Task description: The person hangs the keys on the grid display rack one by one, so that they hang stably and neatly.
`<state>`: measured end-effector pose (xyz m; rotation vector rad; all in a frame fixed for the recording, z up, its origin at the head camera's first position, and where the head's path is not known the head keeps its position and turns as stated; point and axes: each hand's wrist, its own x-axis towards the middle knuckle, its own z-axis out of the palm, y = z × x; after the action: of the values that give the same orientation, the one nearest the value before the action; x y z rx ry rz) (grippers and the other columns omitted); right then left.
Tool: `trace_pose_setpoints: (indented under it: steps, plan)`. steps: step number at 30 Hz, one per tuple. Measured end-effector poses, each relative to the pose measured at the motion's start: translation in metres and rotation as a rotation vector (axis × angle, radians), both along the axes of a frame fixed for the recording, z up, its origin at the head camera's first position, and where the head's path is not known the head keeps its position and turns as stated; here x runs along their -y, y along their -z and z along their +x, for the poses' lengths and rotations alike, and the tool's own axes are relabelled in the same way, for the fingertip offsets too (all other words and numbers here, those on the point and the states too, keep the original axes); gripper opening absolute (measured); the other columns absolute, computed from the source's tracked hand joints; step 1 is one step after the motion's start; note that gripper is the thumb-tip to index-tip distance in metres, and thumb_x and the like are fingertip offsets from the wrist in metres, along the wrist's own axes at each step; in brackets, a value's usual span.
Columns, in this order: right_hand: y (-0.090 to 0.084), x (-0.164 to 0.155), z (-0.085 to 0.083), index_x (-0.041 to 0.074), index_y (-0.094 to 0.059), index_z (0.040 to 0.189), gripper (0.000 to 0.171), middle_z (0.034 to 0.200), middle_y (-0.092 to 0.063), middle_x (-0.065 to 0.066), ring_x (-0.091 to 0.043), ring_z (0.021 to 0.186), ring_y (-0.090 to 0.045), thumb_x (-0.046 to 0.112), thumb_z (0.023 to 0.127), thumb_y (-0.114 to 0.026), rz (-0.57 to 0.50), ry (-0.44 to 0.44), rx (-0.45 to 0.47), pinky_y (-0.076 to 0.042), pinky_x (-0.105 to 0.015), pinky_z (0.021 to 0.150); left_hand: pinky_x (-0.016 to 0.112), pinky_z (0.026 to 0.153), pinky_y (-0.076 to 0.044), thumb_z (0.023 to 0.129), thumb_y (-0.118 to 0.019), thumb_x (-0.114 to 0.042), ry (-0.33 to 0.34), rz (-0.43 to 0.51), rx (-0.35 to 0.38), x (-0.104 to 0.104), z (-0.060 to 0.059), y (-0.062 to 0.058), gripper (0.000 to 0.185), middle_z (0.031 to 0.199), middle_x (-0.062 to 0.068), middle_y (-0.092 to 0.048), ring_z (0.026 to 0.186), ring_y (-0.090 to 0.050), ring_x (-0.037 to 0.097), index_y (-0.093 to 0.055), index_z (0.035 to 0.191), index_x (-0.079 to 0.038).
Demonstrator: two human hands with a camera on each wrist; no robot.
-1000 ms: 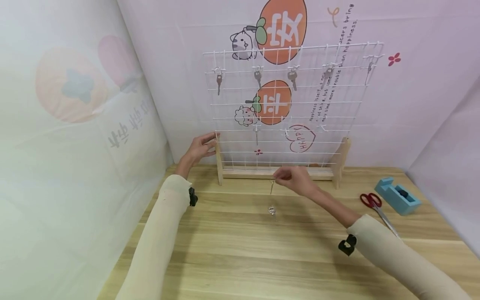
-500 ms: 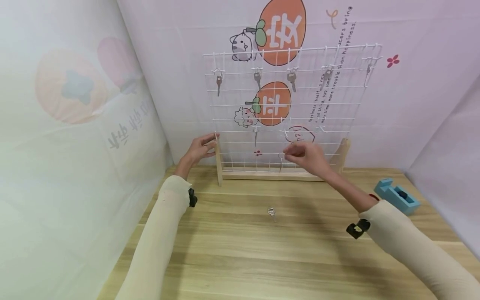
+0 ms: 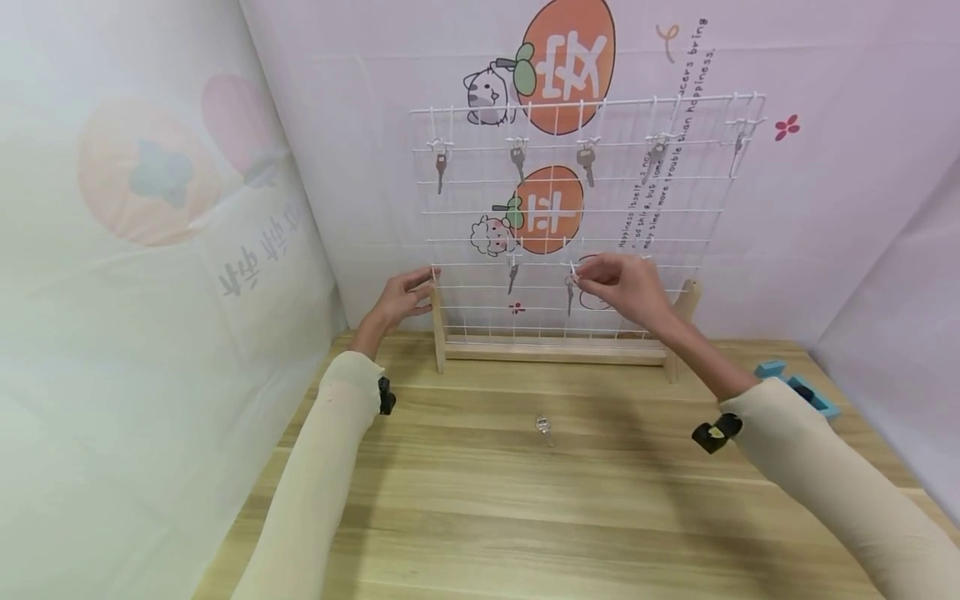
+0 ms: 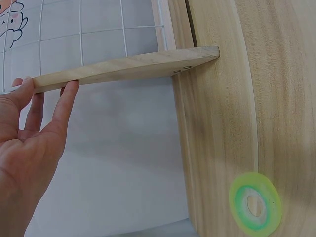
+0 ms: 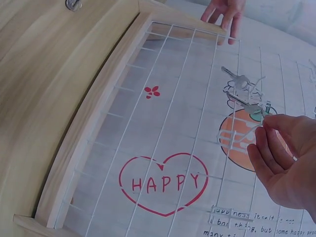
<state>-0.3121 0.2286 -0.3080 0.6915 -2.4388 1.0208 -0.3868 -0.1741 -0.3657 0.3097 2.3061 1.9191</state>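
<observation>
Hanging from a white hook [image 3: 573,268] in the lower row of the wire grid rack [image 3: 675,192], a small key [image 3: 570,293] is pinched at its head by the right hand [image 3: 622,287], thumb and fingertips closed together on it; the right wrist view shows the same key [image 5: 245,103] at the fingertips [image 5: 270,127] beside the hook. Just to its left on the same row hangs another key [image 3: 513,275], apart from the hand. Along the top row of the grid hang four more keys [image 3: 518,160] on their own hooks. The left hand [image 3: 401,296] rests against the rack's left wooden post [image 3: 437,321], fingers nearly straight and touching the wood, as the left wrist view shows [image 4: 29,133]. One loose key [image 3: 543,428] lies on the counter [image 3: 480,517] in front of the rack, well apart from both hands. A blue tape dispenser [image 3: 798,390] sits at the counter's right edge, partly hidden behind the right sleeve. A green tape roll [image 4: 255,205] lies on the counter near the left hand's side.
</observation>
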Motion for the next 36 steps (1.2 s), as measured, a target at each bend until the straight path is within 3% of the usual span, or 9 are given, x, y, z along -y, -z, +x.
trace_pose_setpoints:
  steps: [9, 19, 36]
  plan:
    - [0.003, -0.002, -0.01, 0.003, -0.077, 0.11, 0.016, 0.1, -0.079, -0.016, -0.03, 0.086, -0.077, 0.005, 0.094, -0.078, -0.038, 0.056, 0.041, -0.054, -0.01, 0.058, 0.048, 0.11, -0.052, 0.11, -0.053, -0.012, -0.004, -0.015, 0.0, 0.0, 0.0, 0.002, 0.046, 0.164, 0.006, -0.04, 0.148, -0.042, 0.031, -0.05, 0.156, -0.014]
    - [0.01, -0.002, -0.022, -0.001, -0.076, 0.11, 0.015, 0.101, -0.078, -0.019, -0.034, 0.09, -0.077, 0.002, 0.095, -0.075, -0.055, 0.057, 0.065, -0.052, -0.009, 0.056, 0.049, 0.109, -0.052, 0.11, -0.053, -0.009, -0.009, -0.004, 0.003, -0.006, 0.0, 0.004, 0.045, 0.164, 0.007, -0.041, 0.146, -0.044, 0.031, -0.051, 0.155, -0.013]
    - [0.01, -0.016, -0.01, 0.0, -0.077, 0.107, 0.016, 0.1, -0.078, -0.017, -0.032, 0.088, -0.076, 0.006, 0.092, -0.08, -0.054, 0.072, 0.047, -0.054, -0.005, 0.067, 0.048, 0.111, -0.051, 0.11, -0.053, -0.009, -0.005, 0.005, 0.0, 0.0, -0.001, 0.001, 0.046, 0.165, 0.007, -0.04, 0.147, -0.043, 0.03, -0.05, 0.155, -0.014]
